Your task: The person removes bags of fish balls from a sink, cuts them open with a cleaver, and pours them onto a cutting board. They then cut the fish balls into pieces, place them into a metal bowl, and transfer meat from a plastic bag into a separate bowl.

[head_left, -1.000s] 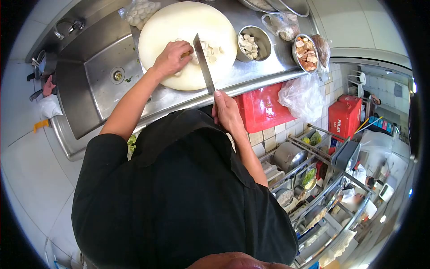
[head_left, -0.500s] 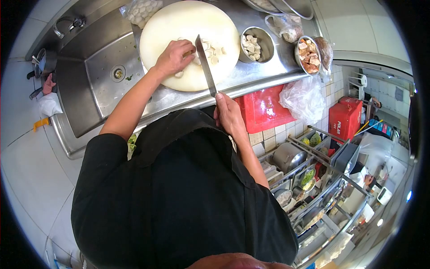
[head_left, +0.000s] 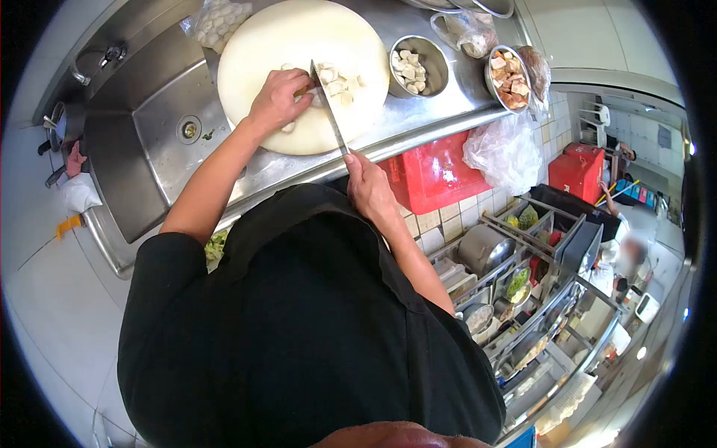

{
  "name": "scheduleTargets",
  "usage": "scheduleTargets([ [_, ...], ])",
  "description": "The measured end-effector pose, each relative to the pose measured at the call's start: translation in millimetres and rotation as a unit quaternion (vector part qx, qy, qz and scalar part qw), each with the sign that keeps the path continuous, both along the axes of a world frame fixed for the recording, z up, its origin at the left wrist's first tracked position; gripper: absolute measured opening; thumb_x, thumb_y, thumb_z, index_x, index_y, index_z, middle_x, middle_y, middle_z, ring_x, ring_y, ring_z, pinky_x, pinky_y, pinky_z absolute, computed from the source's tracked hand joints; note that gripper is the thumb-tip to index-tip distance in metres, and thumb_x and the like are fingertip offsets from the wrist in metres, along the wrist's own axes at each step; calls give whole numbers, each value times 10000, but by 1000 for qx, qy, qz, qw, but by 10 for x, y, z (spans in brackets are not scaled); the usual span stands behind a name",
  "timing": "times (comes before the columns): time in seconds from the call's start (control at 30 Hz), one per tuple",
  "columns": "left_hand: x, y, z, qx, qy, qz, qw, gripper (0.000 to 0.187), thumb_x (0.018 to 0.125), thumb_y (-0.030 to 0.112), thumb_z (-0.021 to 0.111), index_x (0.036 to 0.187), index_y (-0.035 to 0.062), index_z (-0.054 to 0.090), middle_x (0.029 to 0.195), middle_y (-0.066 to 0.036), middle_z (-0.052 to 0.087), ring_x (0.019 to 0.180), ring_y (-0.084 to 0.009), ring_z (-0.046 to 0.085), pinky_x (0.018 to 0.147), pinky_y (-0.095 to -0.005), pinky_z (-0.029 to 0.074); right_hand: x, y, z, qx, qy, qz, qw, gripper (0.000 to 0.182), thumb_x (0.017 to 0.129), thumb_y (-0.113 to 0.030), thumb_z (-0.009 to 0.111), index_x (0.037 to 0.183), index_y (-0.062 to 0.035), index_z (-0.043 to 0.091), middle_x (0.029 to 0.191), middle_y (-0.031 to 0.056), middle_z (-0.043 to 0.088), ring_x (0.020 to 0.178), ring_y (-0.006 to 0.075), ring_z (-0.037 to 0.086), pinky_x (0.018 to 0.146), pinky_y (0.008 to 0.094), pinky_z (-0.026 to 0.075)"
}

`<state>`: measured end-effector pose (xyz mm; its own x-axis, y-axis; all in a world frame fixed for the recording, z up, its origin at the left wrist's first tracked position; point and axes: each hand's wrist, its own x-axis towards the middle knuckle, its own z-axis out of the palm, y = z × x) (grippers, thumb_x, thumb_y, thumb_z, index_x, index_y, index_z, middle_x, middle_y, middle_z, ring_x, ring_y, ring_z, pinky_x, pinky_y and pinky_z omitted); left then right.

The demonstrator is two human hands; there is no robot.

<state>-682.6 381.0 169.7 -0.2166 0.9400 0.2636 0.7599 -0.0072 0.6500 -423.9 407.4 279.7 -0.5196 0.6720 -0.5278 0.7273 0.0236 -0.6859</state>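
My right hand (head_left: pixel 369 187) is wrapped round the handle of a long kitchen knife (head_left: pixel 334 123). The blade points away from me over a thick round cutting board (head_left: pixel 299 33), its tip beside my left fingers. My left hand (head_left: pixel 278 101) rests on the board with fingers curled down over a white piece of food (head_left: pixel 316 98), partly hidden. Right of the blade lie several cut white pieces (head_left: pixel 340 84); another white piece (head_left: pixel 289 128) sits near my left wrist. A steel bowl (head_left: pixel 441 73) holding similar white pieces stands right of the board.
The steel sink (head_left: pixel 168 160) is on the left. A bag of white balls (head_left: pixel 218 24) lies behind the board. At right are a bowl of meat chunks (head_left: pixel 509 81), plastic bags, a red crate (head_left: pixel 437 172) and crowded shelves. A person in white (head_left: pixel 616 250) stands farther right.
The view has shifted slightly. The blade is now closer against my left fingers, over the white pieces. A person in white with a raised arm has come into view at right.
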Motion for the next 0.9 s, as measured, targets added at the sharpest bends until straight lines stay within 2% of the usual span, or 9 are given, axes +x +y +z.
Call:
scheduleTargets([
  [0.33,4,-22,56,6,6,-16,1000,292,820,212,764,1055,51,695,1072,-91,665,1036,-285,623,974,-404,414,-202,86,-100,-13,6,22,1000,511,1089,-378,414,1344,22,604,1205,360,632,1227,508,568,1037,504,452],
  [0.4,2,-6,68,-29,18,-14,999,330,802,262,786,1046,62,692,1071,-75,665,1042,-263,629,964,-390,412,-117,115,-322,-20,-3,25,999,519,1092,-393,412,1333,23,609,1051,327,685,1043,469,663,913,488,513],
  [0.47,3,9,69,-39,22,-9,999,349,790,294,801,1037,73,691,1065,-65,664,1049,-251,630,959,-384,410,-105,176,-200,-67,-16,17,997,527,1094,-411,413,1312,23,617,881,263,694,832,393,699,765,454,540],
  [0.53,23,-2,61,-29,16,0,999,349,785,307,810,1025,83,692,1056,-63,661,1057,-248,627,959,-386,409,4,228,102,-160,-39,-1,986,535,1096,-431,416,1280,24,630,694,169,659,593,280,675,594,402,535],
  [0.63,-16,-14,61,18,4,-14,1000,327,801,299,806,1027,92,692,1053,-61,669,1074,-240,623,983,-381,397,104,186,91,-116,0,-23,993,541,1096,-455,415,1209,24,639,584,56,539,444,144,529,457,328,446],
  [0.67,-59,-39,142,-25,-25,-16,999,321,832,230,795,1081,55,694,1163,-98,678,1135,-277,628,1008,-401,430,97,181,58,-118,4,-28,993,535,1098,-449,411,1197,30,631,598,75,564,465,171,559,481,338,467],
  [0.77,-335,-15,58,47,-79,86,992,325,854,176,760,1135,30,690,1193,-124,681,1155,-304,626,1021,-414,469,14,166,57,-113,29,-25,993,531,1100,-448,411,1223,24,625,599,67,557,467,167,553,482,334,463],
  [0.8,-391,-10,42,18,-49,112,992,315,870,128,717,1162,14,687,1203,-145,686,1147,-326,637,1024,-410,496,-12,143,51,-115,32,-23,993,530,1100,-446,412,1227,23,623,602,64,556,468,165,551,483,332,462],
  [0.9,-486,-59,-118,-61,-91,51,993,296,869,103,700,1153,19,693,1189,-139,692,1103,-320,659,992,-391,513,-115,111,31,-120,43,-14,992,526,1102,-442,412,1244,20,619,611,57,553,472,159,545,486,327,457],
])
